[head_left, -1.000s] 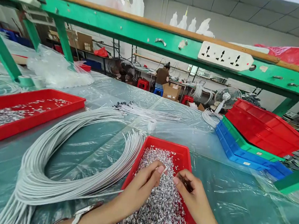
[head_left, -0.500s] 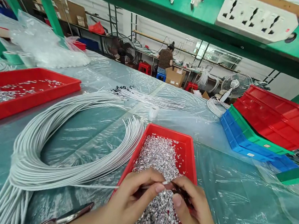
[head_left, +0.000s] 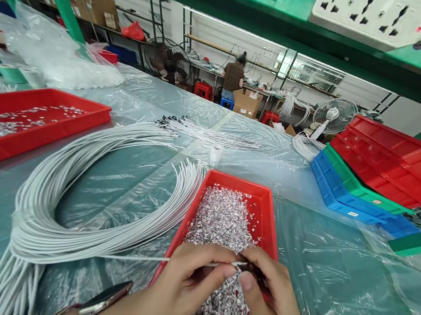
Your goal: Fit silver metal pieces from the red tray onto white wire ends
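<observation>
My left hand pinches a white cable close to its tip, over a red tray. The cable runs left to a big coil of white cables lying on the table. Fingertips of my right hand meet the cable's tip, closed around something small and dark that is mostly hidden by the fingers. Small shiny metal pieces fill much of the tray beneath both hands.
Another red tray with metal pieces lies at left. Cables with black ends and a white roll are farther back. Stacked bins stand at right; a power strip hangs above. A person is in the background.
The fingertips of both hands have come closer together at the cable's tip, and my right thumb has moved in. The view has shifted slightly.
</observation>
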